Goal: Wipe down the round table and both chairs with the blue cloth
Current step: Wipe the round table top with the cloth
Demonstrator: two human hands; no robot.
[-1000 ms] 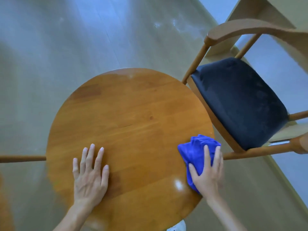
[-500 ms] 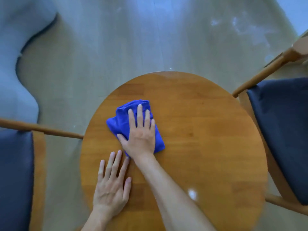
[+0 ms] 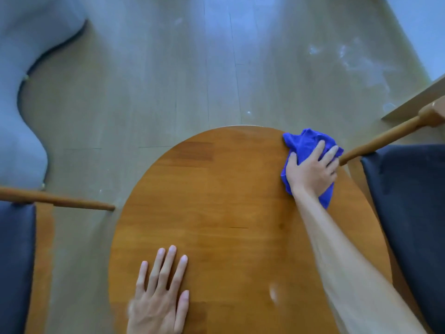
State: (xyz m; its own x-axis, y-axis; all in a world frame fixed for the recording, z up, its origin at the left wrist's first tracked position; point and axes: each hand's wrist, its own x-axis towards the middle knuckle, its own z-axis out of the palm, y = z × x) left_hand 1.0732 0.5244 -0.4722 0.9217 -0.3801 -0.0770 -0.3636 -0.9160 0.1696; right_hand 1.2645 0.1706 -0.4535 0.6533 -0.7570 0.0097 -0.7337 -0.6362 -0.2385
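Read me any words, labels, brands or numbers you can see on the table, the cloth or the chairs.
None: no text shows anywhere.
Round table: bare wood grain only.
Blue cloth, under the right hand: no tag or print visible.
Chair seats: plain dark fabric.

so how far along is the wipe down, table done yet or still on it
Nothing clearly finished. In hand: the right hand presses the blue cloth on the round table at its far right edge, while the left hand lies flat near the front. Left: both chairs, the right chair and left chair, show no cloth on them.
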